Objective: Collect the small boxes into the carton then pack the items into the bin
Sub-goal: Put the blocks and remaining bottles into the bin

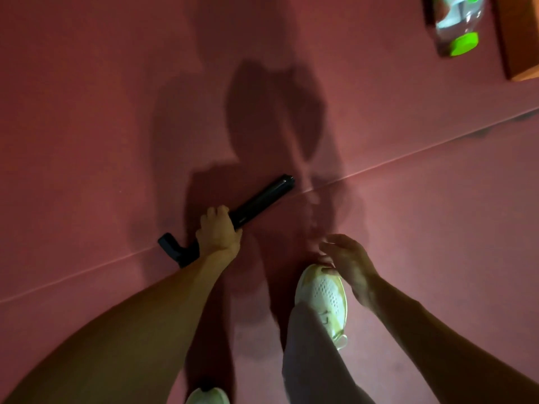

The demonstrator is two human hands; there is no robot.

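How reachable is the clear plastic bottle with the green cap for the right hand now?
Probably not without a step: the right hand hangs open by the white mesh shoe, while the green-capped bottle lies well off across red floor. Nothing stands between them.

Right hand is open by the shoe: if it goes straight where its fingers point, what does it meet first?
Probably the far end of the black tool, which the left hand grips; height is unclear, so the right hand may pass above it.
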